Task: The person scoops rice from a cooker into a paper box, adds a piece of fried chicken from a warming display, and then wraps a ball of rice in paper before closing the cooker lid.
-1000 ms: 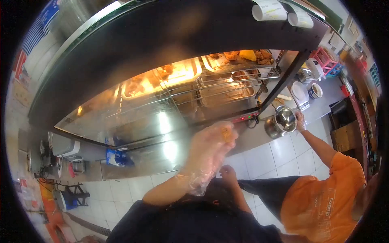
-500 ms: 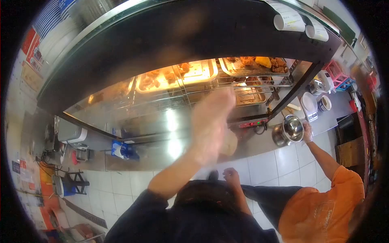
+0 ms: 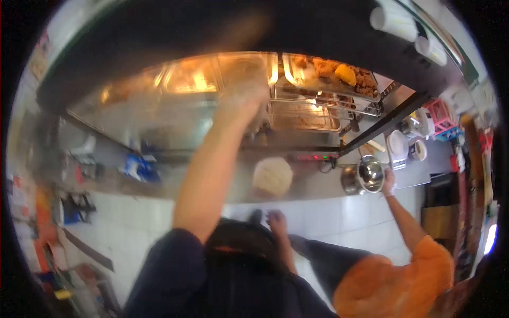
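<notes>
My left hand is stretched forward into the lit food warmer, in front of a metal tray. Motion smears its fingers, so I cannot make out whether they hold anything. My right hand hangs low near my body, below the counter edge, its fingers curled in with nothing visible in them. Between the two, a round cream-coloured thing lies on the counter. Fried food pieces and a yellow piece sit in the upper right tray.
At the right, a co-worker in an orange shirt has a gloved hand at a steel bowl. Beyond are a scale and a white tub. A blue packet lies on the left counter.
My left hand has moved forward and left, deeper toward the trays. The view has shifted, and the round cream-coloured thing is now uncovered. My right hand stays low by my body.
</notes>
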The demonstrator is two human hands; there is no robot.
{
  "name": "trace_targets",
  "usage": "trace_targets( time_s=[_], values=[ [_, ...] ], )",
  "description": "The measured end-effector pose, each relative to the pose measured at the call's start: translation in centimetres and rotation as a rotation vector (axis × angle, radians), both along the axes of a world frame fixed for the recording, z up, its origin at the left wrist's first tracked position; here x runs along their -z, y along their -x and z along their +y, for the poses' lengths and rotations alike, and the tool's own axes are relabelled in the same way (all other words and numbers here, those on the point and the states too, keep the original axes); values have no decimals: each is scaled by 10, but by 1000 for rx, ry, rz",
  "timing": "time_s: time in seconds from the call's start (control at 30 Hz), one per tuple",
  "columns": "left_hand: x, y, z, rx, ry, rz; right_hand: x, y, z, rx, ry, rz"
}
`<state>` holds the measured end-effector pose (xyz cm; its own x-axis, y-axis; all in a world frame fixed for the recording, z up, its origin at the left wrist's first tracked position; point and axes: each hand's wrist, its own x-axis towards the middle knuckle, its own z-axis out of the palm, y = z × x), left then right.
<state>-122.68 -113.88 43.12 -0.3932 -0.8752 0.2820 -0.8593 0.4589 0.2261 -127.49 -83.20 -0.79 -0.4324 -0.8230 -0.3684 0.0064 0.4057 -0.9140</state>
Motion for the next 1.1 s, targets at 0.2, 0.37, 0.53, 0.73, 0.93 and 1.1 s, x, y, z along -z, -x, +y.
trace_targets(
  time_s=[0.2, 0.37, 0.53, 0.73, 0.93, 1.1],
  values=[
    [-23, -11, 15, 63, -15, -93, -64, 2, -41, -138, 28, -134],
    [7, -11, -37, 165, 174, -30, -85, 1, -59, -18, 4, -289],
    [3, -13, -28, 229, 298, 15, -94, 2, -50, 2, 27, -283],
    [-9, -11, 16, 380, 679, -43, -73, 11, -18, 64, 64, -302],
    [-9, -23, 104, 346, -568, 751, -73, 27, -6, 215, -47, -323],
    [42, -53, 125, 463, -1511, 1219, -76, 30, 8, 293, -12, -285]
  ],
)
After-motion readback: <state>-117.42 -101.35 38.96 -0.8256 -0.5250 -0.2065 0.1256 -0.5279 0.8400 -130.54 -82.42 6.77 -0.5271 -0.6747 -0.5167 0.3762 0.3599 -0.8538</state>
